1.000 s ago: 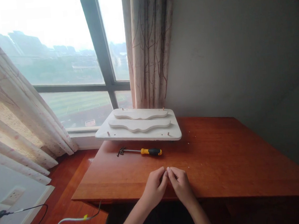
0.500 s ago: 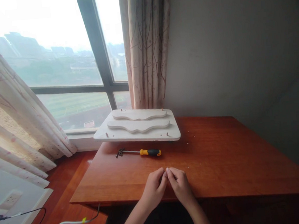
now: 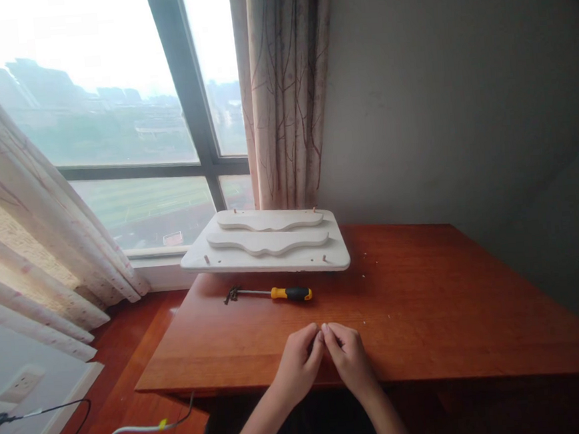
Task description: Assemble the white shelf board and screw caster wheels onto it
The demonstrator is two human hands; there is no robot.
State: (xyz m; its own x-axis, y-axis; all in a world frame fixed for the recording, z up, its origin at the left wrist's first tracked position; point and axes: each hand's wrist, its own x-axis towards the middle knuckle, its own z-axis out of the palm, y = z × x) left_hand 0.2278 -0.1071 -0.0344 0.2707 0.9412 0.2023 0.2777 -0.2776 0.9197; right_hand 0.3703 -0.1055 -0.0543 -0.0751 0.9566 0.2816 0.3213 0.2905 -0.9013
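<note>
My left hand (image 3: 298,361) and my right hand (image 3: 349,356) rest side by side on the near edge of a reddish wooden table (image 3: 427,313). Their fingers are curled and the fingertips meet in the middle. Nothing is visible in either hand. A little beyond them lies a screwdriver (image 3: 275,293) with a yellow and black handle, and a few small dark screws cluster at its tip. Further back a white board (image 3: 273,260) with small wooden dowels carries two wavy white wooden pieces (image 3: 269,241).
A window (image 3: 112,124) and patterned curtains (image 3: 282,90) stand behind the table, with a grey wall to the right. At lower left, cables (image 3: 126,430) run across the wooden floor near a wall socket (image 3: 22,382).
Both hands stay put, fingertips together. Only the view has shifted slightly.
</note>
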